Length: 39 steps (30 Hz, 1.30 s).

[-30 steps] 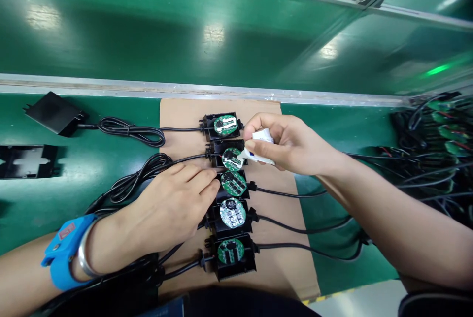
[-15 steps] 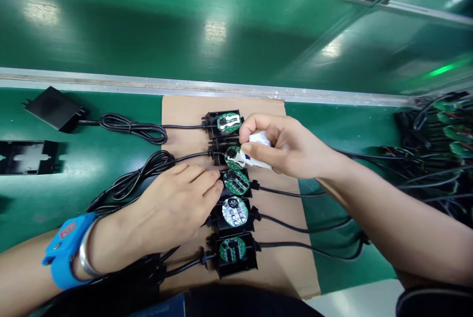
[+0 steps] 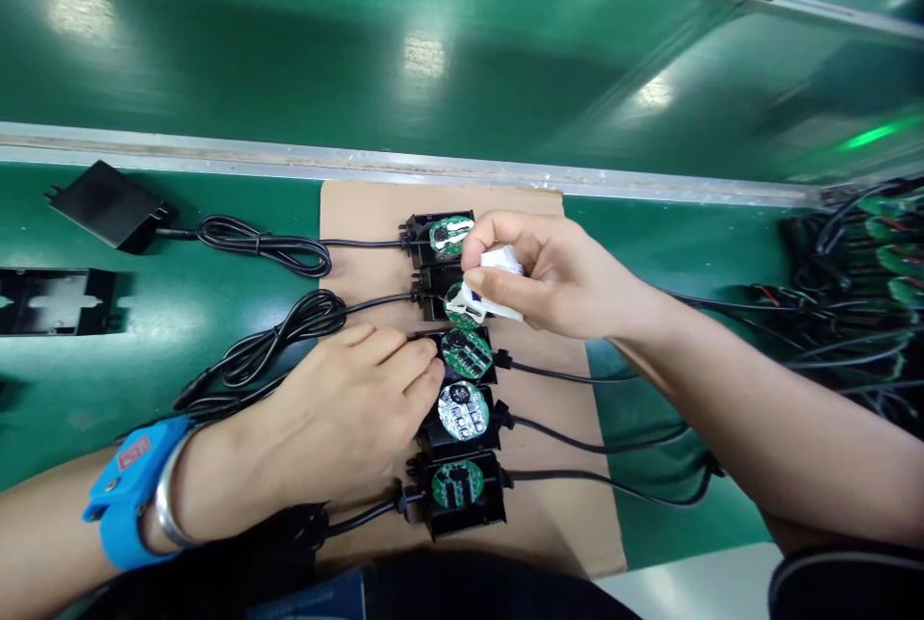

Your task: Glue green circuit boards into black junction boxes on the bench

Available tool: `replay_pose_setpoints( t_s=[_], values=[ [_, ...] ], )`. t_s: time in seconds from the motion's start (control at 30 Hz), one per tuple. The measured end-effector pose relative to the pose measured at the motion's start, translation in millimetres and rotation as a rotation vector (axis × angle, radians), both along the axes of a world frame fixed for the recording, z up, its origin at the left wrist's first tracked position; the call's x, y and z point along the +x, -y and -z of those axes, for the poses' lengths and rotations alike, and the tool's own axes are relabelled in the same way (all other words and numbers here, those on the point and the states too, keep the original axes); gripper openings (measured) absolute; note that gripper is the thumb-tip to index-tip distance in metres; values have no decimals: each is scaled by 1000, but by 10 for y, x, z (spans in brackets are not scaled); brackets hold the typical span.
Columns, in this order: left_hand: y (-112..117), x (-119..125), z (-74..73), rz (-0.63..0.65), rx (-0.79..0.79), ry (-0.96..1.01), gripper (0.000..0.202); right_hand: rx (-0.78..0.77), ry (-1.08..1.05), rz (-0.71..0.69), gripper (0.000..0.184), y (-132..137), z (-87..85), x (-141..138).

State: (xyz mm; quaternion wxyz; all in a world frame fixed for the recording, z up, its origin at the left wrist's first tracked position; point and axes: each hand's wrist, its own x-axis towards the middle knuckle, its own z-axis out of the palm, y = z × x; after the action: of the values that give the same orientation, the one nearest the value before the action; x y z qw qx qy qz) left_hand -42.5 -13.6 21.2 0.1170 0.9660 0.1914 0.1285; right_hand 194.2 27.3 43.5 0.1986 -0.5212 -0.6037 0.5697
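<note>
My right hand (image 3: 559, 278) is closed around a small white squeeze tube (image 3: 503, 261), its nozzle tilted down over the second round circuit board (image 3: 462, 312). White paste lies in a line on that board. White paste also covers part of the top board (image 3: 446, 237). My left hand (image 3: 353, 408) rests with curled fingers against the left side of the black housing (image 3: 485, 339) that holds the third board (image 3: 468, 353); its fingertips are partly hidden. Below are a whitish board (image 3: 463, 411) and a green board (image 3: 457, 485), each in a black housing.
The housings stand in a column on a cardboard sheet (image 3: 375, 206). Coiled black cables (image 3: 278, 336) lie to the left, near a closed black box (image 3: 108, 206) and an open black case (image 3: 54, 302). More boards and cables (image 3: 895, 259) are heaped at the right.
The paste on the second board has spread into a longer, looped line as the tube's nozzle shifted slightly. My left hand stays at the third housing. The view has shifted a little.
</note>
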Motion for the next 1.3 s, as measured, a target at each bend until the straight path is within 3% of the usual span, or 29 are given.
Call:
replay_pose_setpoints(
  t_s=[0.17,0.23,0.37,0.43,0.57,0.73,1.03,1.3],
  values=[
    [108,4,-61,74,-35,22,35,-75,-13,30,19,166,-63,42],
    [108,8,-108,15,-134,59,28,-100,-49,18,18,223,-61,11],
    [-69,68,-223,-318,-673,206,20,-112,-105,-7,17,258,-34,-84],
    [-207,132,-252,-407,-929,248,24,-108,-127,-11,17,255,-9,-105],
    [-414,269,-234,-406,-1194,203,20,-97,-135,21,18,256,52,-89],
    [-468,375,-211,-410,-1467,162,6,-91,-157,32,17,253,76,-82],
    [-544,437,-233,-509,-1686,150,13,-15,-180,41,12,259,20,-143],
    [-526,529,-232,-473,-1670,168,14,-90,-165,94,13,299,60,-38]
  ],
)
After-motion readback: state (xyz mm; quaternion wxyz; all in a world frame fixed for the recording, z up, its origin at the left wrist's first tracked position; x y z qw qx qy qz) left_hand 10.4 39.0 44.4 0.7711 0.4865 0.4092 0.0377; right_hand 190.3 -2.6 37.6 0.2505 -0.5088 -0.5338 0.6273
